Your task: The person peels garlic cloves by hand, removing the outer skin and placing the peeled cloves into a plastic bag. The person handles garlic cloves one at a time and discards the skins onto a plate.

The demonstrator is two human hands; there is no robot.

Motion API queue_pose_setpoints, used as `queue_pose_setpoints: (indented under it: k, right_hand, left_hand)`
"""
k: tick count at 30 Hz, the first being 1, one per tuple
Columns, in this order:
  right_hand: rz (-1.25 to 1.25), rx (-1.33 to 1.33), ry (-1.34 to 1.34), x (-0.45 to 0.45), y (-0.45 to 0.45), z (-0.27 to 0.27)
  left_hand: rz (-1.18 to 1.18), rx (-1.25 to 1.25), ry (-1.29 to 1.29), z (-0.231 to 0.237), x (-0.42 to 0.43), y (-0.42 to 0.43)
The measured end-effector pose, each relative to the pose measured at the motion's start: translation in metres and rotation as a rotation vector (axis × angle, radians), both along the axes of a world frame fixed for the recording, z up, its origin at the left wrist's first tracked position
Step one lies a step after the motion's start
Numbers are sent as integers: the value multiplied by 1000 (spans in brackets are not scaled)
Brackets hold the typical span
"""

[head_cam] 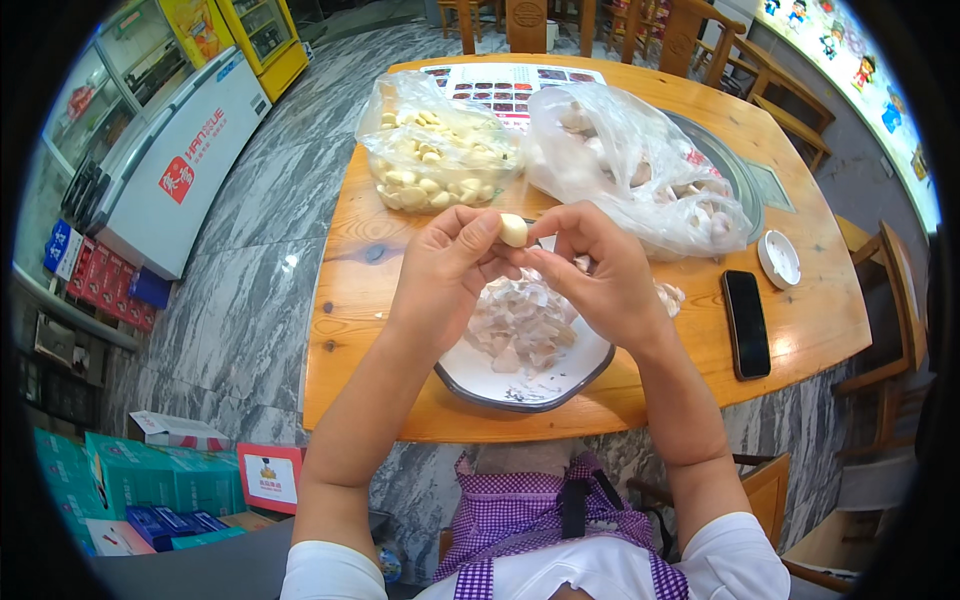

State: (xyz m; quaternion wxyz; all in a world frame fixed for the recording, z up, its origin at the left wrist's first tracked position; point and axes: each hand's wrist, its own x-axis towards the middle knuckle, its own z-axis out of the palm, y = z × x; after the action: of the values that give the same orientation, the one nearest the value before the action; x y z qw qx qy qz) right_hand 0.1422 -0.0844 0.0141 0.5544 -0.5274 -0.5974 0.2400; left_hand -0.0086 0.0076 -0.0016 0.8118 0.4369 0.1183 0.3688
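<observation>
Between its thumb and fingers, my left hand holds a pale peeled garlic clove. My right hand is close beside it, thumb and forefinger nearly together at the clove's right side; whether a bit of skin is between them I cannot tell. Below both hands lies a white dish with a dark rim, holding a heap of papery garlic skins. Beyond the left hand stands a clear plastic bag of peeled cloves. A larger plastic bag of unpeeled garlic bulbs rests beyond the right hand, partly over a round metal tray.
A black smartphone and a small white round dish lie on the wooden table at right. A printed picture menu lies behind the bags. Wooden chairs stand around; cartons are stacked at lower left.
</observation>
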Motion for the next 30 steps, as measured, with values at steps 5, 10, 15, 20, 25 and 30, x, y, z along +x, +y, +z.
queue_pose_setpoints:
  k: [5,10,15,20,25,30]
  right_hand:
    - [-24,-12,-32,-3,1,1]
    - [-98,-19,-245,-4,-1,0]
    - [-142,-62,-247,-8,1,2]
    - [-147,-54,-33,5,48,36]
    - [-85,-29,-186,5,126,81]
    - [-121,11,-268,-22,87,52]
  left_hand:
    - [9,18,53,-2,0,0]
    - [20,30,93,-7,2,-1]
    - [51,59,186,-7,2,-3]
    - [82,-29,160,-7,1,1]
    - [59,-36,120,-9,1,5]
    - [-130,-456,-107,-5,5,4]
